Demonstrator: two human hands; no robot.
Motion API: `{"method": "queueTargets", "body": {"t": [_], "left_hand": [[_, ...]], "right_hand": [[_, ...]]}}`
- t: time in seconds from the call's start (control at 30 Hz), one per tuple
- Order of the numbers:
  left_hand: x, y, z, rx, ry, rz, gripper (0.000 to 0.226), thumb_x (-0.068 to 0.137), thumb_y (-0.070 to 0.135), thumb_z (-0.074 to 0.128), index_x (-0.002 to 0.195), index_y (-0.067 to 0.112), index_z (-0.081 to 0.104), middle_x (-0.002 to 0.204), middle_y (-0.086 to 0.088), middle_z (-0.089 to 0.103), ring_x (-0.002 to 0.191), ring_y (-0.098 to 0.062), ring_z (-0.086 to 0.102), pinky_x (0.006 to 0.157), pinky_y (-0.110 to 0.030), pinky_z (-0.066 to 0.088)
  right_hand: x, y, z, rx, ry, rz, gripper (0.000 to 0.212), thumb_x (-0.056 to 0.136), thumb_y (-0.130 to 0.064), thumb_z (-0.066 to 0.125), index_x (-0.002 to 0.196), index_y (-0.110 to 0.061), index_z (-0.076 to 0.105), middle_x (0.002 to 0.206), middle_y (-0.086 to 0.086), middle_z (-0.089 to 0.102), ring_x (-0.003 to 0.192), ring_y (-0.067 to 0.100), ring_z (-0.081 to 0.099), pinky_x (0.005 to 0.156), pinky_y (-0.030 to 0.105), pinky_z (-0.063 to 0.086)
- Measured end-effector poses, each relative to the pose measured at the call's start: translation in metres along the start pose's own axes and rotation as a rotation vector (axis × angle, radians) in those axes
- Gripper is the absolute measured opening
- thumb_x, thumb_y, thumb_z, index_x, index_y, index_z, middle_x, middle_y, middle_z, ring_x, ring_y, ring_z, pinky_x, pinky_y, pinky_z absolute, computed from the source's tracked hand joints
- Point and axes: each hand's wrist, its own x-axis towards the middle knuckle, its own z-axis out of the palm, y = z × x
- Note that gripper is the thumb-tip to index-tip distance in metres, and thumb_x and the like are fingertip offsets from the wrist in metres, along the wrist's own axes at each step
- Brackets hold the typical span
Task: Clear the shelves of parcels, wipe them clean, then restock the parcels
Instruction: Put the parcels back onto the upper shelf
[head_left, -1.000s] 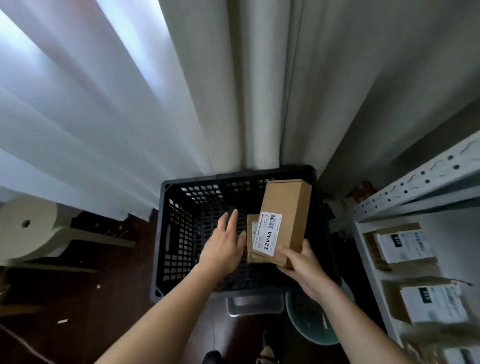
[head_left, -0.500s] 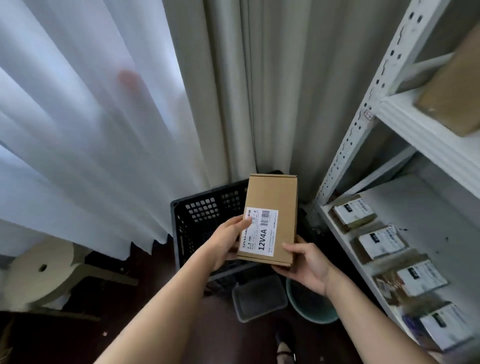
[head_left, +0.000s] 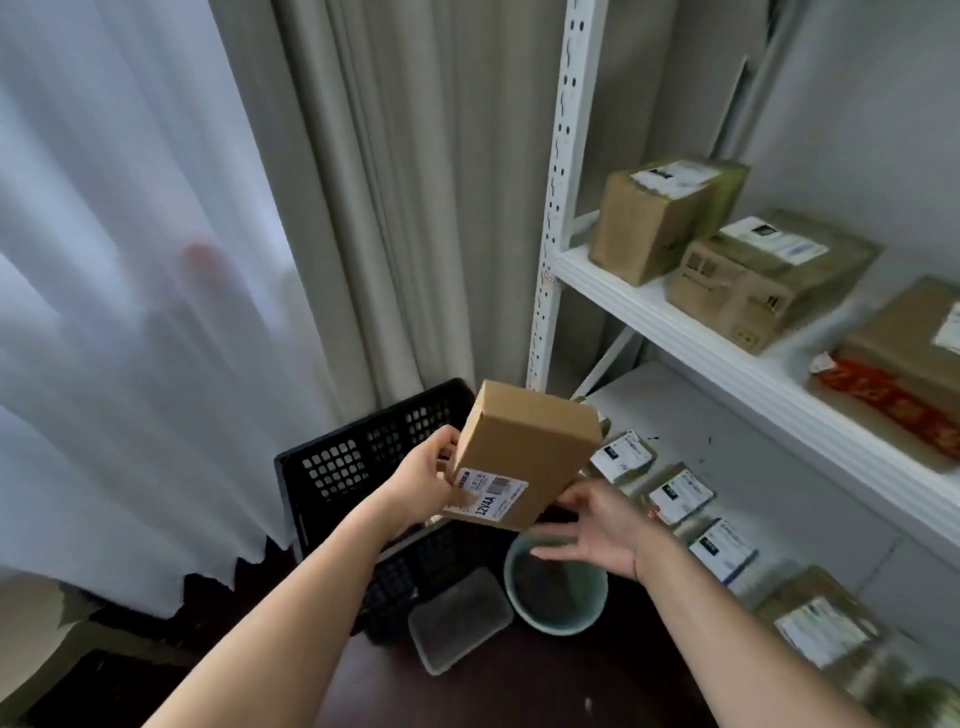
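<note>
- The left hand (head_left: 426, 480) gripped the cardboard parcel (head_left: 524, 452) at its labelled end, fingers curled round the near edge, holding it tilted in the air above the black crate (head_left: 363, 457).
- The right hand (head_left: 597, 530) lay just under the parcel's lower corner, fingers spread and relaxed, grasping nothing.
- Restocking looked to be the step in hand: labelled parcels already lined the lower shelf (head_left: 753, 467).
- The next move likely called for carrying it rightward to a free spot there.

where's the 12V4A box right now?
Head view, centre: the 12V4A box is held in the air above the black crate, left of the lower shelf. The left hand grips it; the right hand is just below.
</note>
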Motion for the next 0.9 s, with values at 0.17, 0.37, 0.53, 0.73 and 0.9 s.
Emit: {"method": "queueTargets", "body": {"t": [0.17,0.37,0.53,0.73,0.9], "left_hand": [[-0.005,0.037,0.043,0.386,0.141,0.336,0.048,0.067,-0.010,0.060,0.085,0.032,0.047,0.097,0.002,0.046,0.088,-0.020,0.051,0.074,-0.025,0.044],[-0.015,0.082,0.131,0.468,0.189,0.458,0.047,0.069,-0.005,0.061,0.101,0.027,0.050,0.108,0.011,0.041,0.096,-0.011,0.050,0.084,-0.030,0.048],[-0.028,0.119,0.205,0.117,0.309,0.347,0.059,0.084,-0.009,0.052,0.133,0.023,0.050,0.127,0.006,0.052,0.106,-0.005,0.053,0.081,-0.008,0.041],[-0.041,0.155,0.254,-0.504,0.227,0.018,0.034,0.100,0.031,0.049,0.133,0.024,0.054,0.113,0.002,0.070,0.101,-0.017,0.066,0.091,-0.043,0.055],[-0.055,0.189,0.276,-0.537,0.056,-0.006,0.037,0.100,0.039,0.044,0.125,0.018,0.061,0.102,-0.001,0.073,0.076,-0.016,0.066,0.054,-0.023,0.048]], "right_hand": [[-0.059,-0.021,-0.034,0.261,-0.058,-0.015,0.048,0.094,-0.039,0.047,0.127,-0.007,0.058,0.133,0.029,0.056,0.117,0.054,0.055,0.093,0.063,0.048],[-0.149,-0.032,-0.096,0.059,-0.028,-0.123,0.023,0.092,-0.016,0.056,0.113,-0.007,0.061,0.083,0.016,0.072,0.072,0.024,0.070,0.069,0.037,0.061],[-0.185,-0.030,-0.152,0.051,0.019,-0.238,0.038,0.099,-0.004,0.041,0.134,-0.011,0.053,0.085,0.011,0.069,0.050,0.017,0.066,0.035,0.022,0.045],[-0.209,-0.023,-0.187,-0.001,0.112,-0.421,0.045,0.094,0.001,0.054,0.133,-0.021,0.052,0.105,0.011,0.074,0.088,0.026,0.073,0.064,0.033,0.058],[-0.241,-0.020,-0.199,-0.008,0.202,-0.565,0.050,0.092,0.005,0.056,0.123,-0.034,0.054,0.109,0.004,0.074,0.102,0.026,0.070,0.085,0.040,0.057]]}}
